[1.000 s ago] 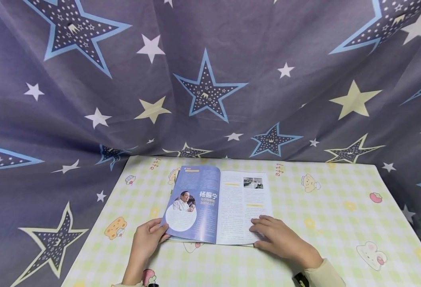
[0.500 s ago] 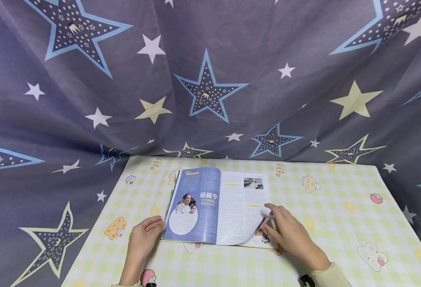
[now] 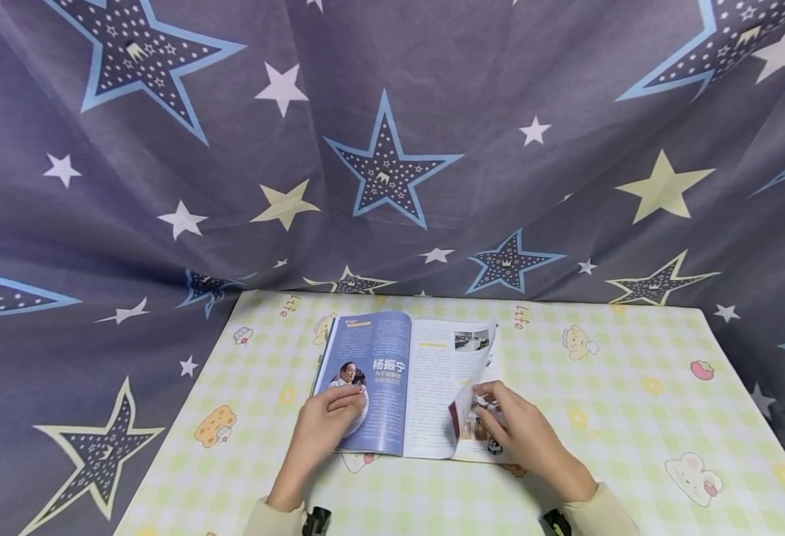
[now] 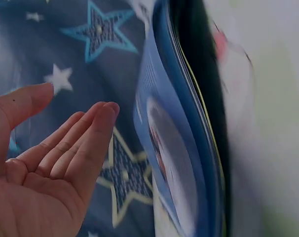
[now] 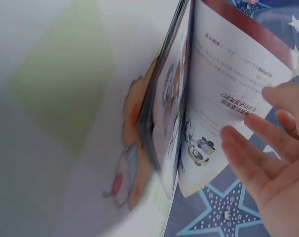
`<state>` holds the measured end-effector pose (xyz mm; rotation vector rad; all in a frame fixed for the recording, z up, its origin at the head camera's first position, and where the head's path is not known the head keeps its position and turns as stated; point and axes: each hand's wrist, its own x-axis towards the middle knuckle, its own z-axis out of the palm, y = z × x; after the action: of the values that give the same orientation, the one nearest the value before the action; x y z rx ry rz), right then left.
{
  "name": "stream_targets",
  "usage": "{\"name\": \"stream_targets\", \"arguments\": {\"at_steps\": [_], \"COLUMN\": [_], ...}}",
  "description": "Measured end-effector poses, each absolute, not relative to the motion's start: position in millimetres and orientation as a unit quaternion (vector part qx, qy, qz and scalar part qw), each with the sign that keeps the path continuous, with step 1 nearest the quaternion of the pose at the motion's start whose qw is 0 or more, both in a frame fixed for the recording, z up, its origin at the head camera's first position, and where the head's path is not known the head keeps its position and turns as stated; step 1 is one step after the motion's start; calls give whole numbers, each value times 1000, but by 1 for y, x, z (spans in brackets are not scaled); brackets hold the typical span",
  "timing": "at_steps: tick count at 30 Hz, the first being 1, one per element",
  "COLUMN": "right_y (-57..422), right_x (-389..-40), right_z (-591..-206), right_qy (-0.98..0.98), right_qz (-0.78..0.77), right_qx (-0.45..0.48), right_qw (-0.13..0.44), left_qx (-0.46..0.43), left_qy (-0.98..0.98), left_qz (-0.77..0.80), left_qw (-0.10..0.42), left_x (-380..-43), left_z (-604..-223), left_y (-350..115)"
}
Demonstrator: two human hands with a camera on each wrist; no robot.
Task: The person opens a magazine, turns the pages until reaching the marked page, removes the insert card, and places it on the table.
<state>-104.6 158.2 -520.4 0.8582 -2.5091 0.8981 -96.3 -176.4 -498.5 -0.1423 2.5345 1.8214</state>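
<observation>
An open magazine [image 3: 385, 335] lies on the table, with a blue left page bearing a round portrait picture and a white, text-filled right page. The right-hand leaf [image 5: 228, 64] is raised and curls toward the left; its underside shows print, a panda drawing and a dark red band. Against that underside rest the fingers of my right hand [image 3: 529, 435], fairly straight in the right wrist view. Beneath it another page with small pictures [image 3: 482, 439] shows. My left hand [image 3: 325, 420] hovers over the blue page, palm and fingers extended and holding nothing in the left wrist view.
The table wears a green-and-white checked cloth [image 3: 620, 417] printed with cartoon animals and fruit. Behind and at both sides hangs a dark curtain [image 3: 499, 89] with stars. A dark strapped device [image 3: 316, 519] sits at the left wrist.
My left hand has left the magazine's left edge and moved right, over the blue page. The right hand has lifted the right leaf from its lower corner, and it now bends leftward.
</observation>
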Motion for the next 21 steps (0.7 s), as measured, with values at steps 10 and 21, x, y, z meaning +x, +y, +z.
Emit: {"name": "stream_targets", "arguments": {"at_steps": [10, 21], "right_y": [140, 132], "right_x": [-104, -102], "right_z": [-519, -515], "right_qy": [-864, -870], "right_qz": [360, 350], "right_qx": [340, 342], "right_qw": [92, 59], "left_qx": [62, 56], "left_qy": [780, 760], "left_qz": [619, 643], "left_qw": [68, 75], "left_x": [-110, -114], "left_z": [-496, -510], "left_y": [-122, -106]}}
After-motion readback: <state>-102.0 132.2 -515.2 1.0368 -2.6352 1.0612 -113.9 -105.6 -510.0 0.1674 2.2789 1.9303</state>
